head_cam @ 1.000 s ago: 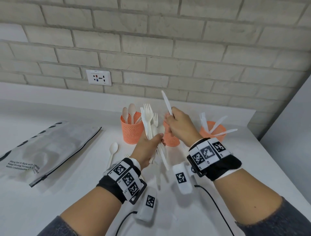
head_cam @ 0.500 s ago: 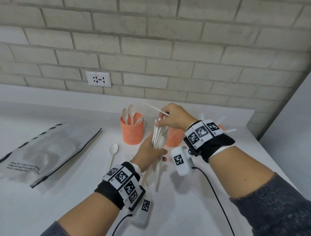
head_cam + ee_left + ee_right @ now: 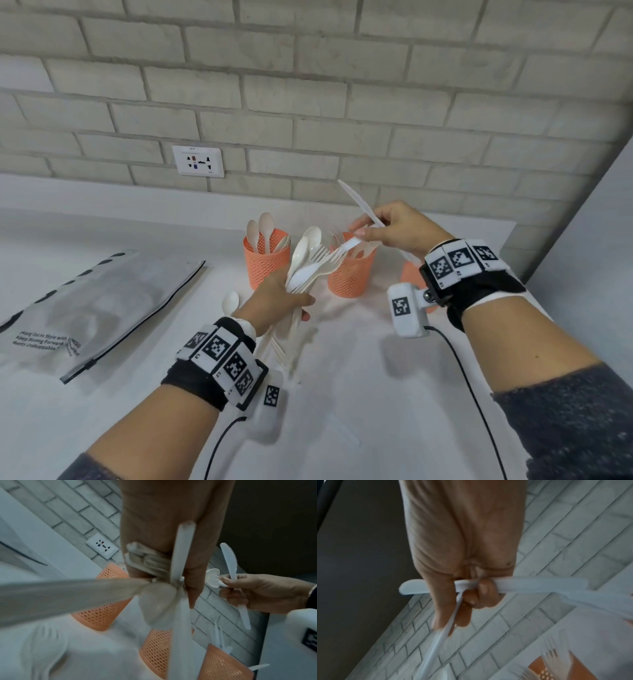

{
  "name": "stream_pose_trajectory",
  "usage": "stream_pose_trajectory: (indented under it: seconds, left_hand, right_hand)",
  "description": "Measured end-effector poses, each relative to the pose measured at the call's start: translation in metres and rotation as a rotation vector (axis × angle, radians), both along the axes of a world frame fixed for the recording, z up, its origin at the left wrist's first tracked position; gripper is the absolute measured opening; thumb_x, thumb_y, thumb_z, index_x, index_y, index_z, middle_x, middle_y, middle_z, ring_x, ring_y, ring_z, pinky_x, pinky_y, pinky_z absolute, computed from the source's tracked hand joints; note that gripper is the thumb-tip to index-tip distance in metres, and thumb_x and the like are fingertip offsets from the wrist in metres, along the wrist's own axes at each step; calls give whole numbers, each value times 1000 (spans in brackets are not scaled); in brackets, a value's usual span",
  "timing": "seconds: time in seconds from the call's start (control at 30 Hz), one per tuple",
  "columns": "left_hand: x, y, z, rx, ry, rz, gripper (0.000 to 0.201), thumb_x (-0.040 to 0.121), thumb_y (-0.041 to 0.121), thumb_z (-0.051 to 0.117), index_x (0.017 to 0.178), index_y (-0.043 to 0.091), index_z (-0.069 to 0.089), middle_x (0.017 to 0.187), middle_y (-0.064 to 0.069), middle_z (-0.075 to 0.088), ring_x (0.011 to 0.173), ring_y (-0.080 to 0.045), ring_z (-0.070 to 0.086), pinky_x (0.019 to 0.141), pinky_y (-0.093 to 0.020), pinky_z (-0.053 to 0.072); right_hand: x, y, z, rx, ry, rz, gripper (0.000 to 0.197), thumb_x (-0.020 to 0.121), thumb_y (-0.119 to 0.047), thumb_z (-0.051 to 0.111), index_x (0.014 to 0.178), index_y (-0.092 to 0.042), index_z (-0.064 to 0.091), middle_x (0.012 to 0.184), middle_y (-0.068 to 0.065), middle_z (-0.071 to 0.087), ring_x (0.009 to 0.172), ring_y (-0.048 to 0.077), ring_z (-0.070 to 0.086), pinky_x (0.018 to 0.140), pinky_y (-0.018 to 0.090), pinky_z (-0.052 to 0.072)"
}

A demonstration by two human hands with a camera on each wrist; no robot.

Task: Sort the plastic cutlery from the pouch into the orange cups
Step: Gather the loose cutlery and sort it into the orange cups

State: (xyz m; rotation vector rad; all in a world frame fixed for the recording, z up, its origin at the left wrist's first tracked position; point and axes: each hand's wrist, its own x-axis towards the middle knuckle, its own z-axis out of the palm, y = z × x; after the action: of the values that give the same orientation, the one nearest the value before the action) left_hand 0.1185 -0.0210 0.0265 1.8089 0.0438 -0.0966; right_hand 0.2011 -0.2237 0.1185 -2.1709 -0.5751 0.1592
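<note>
White counter (image 3: 359,394) w/ pouch (image 3: 102,308), 3 orange cups (image 3: 267,267), spoon (image 3: 230,303).

Pale brick wall (image 3: 308,85), socket (image 3: 198,161), white counter (image 3: 342,394)

Both forearms are bare up to grey flecked knit sleeves (image 3: 561,425) pushed back toward the elbows, the right one showing far more cloth than the left, which only peeks in at the near edge. Each wrist wears a black fabric band (image 3: 486,291) over a white cuff, topped with a curved row of white tiles printed with black square code markers (image 3: 219,356). Under each wrist hangs a small white camera box (image 3: 406,310) bearing one more black code marker, with a thin black cable (image 3: 479,404) trailing back toward the body.
</note>
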Motion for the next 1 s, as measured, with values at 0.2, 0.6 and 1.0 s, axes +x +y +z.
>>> stream_pose_trajectory:
  seconds: [0.2, 0.6, 1.0]
  left_hand:
    - [12, -5, 13, 125, 74, -150, 44, 81, 1, 65, 117, 22, 50, 91, -8, 62, 64, -22, 67, 63, -29, 57]
    - [13, -14, -5, -119, 44, 48, 29, 84, 3, 63, 110, 12, 54, 88, -12, 62, 64, -21, 70, 55, -28, 56]
    - [15, -46, -4, -550, -8, 4, 39, 88, 1, 57, 125, 8, 51, 85, -11, 64, 64, -17, 69, 51, -22, 51]
  right_hand:
    - [5, -41, -4, -374, 59, 111, 18, 94, -6, 48, 92, -18, 61, 70, -5, 54, 59, 0, 52, 52, 10, 38]
    - [-19, -10, -78, 109, 168, -89, 26, 101, -32, 32, 109, -18, 52, 65, -10, 39, 55, 7, 36, 53, 21, 32]
    - [54, -55, -49, 499, -268, -571, 16, 100, -32, 35, 97, -18, 41, 66, -7, 40, 61, 7, 42, 65, 25, 38]
